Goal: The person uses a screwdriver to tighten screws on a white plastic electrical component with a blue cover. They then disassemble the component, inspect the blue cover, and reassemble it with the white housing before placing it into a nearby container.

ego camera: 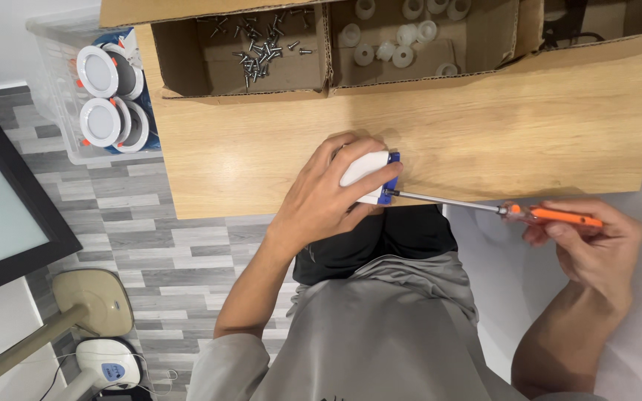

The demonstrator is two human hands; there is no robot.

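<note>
Head view shows the left hand closed over a small white box with a blue end, pressing it on the near edge of the wooden worktop. The right hand is wrapped around the orange handle of a long screwdriver, fingers curled, thumb on top. The shaft runs almost level from the right, and its tip meets the blue end of the box, just beside the left fingertips.

To do this step well, I think the shaft should stay in one line with the screw, with a light push along it while turning, and the left hand should keep the box from rolling. The tip is very near the fingers, so a slip could hurt them.

At the far edge, open cartons hold screws and white rings.
</note>
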